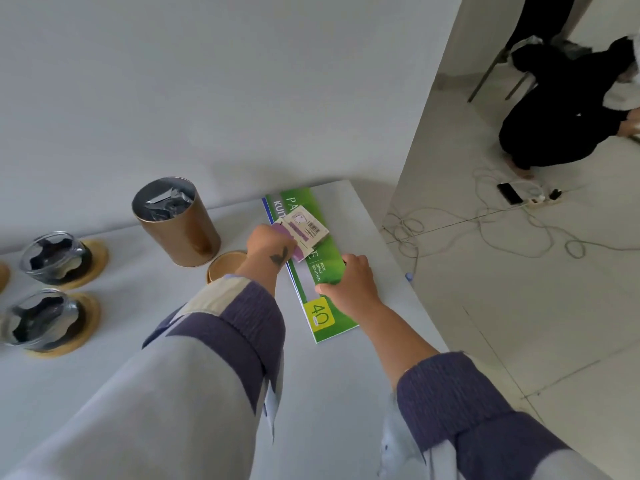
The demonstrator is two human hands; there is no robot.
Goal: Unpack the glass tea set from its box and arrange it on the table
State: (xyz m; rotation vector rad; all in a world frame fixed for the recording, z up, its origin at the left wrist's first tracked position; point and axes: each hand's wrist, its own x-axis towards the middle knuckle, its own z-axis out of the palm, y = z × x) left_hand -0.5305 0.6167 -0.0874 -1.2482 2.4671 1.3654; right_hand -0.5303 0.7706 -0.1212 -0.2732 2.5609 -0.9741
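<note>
- I judge the risk is my left sleeve [221, 327] sweeping the round lid [227, 266] or the brown canister [178, 225] beside it, knocking the glass cups [55, 256] on their wooden coasters at the counter's [346, 393] left.
- My left hand [268, 244] has its fingers curled, pinching small cards [306, 232] above the green packet [311, 261].
- My right hand [351, 284] grips that packet's edge, fingers bent over it.

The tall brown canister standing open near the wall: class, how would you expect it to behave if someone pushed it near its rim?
The brown canister stands taller than it is wide, so a push near the rim would probably tip it. Once on its side, the round wall would likely roll. Its lid is off, so the dark wrapping inside could spill.
</note>
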